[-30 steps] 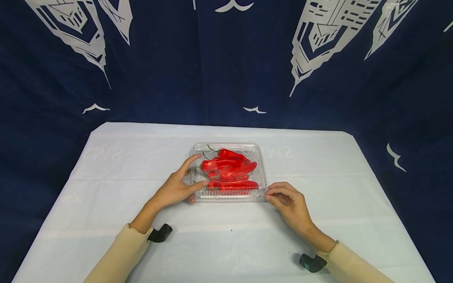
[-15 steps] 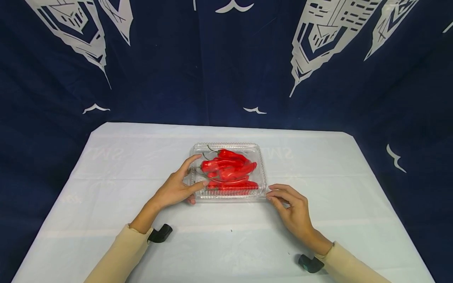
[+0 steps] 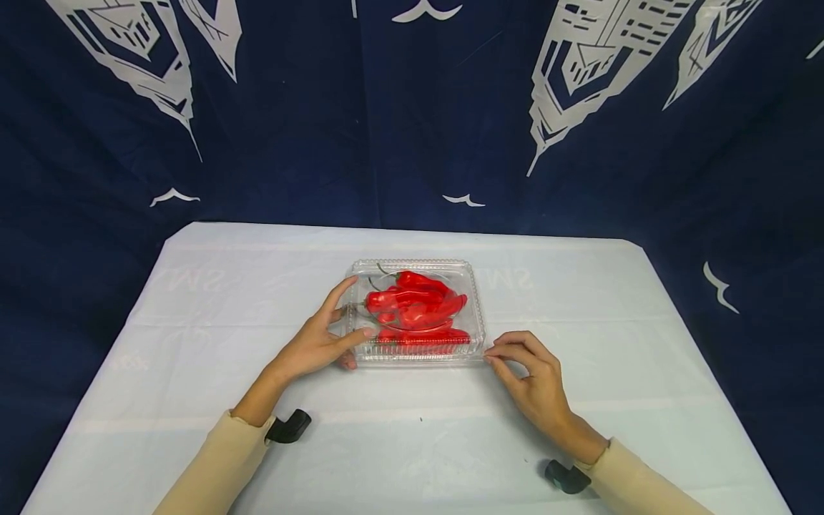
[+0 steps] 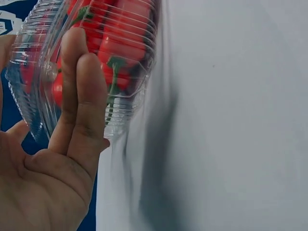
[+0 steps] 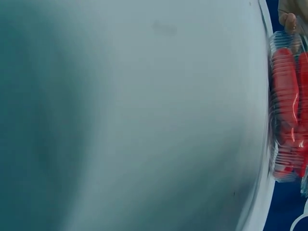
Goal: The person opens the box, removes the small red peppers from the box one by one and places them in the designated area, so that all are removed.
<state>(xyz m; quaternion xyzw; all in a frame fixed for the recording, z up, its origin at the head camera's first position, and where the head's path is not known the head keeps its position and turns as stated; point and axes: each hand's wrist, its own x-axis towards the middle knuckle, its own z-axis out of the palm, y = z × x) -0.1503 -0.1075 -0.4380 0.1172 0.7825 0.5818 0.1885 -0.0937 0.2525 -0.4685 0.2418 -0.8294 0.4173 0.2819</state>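
A clear plastic clamshell box (image 3: 473,304) of red peppers (image 3: 415,307) lies shut in the middle of the white table (image 3: 193,322). My left hand (image 3: 331,329) rests on the box's left side, fingers straight over the lid and thumb along the front left corner. The left wrist view shows those fingers (image 4: 79,96) lying flat against the ribbed box (image 4: 130,62). My right hand (image 3: 501,355) has curled fingers, and its thumb and forefinger pinch the front right corner. In the right wrist view only the box (image 5: 288,120) shows, at the right edge.
A white cloth covers the table, with bare surface (image 3: 418,443) in front of the box and to both sides. A dark blue printed curtain (image 3: 412,114) hangs behind. Black wrist mounts (image 3: 290,427) (image 3: 566,478) sit at both cuffs.
My right hand drew back a little from the front right corner, then closed on it again. My left forefinger stretched slightly farther over the lid. The box stayed put.
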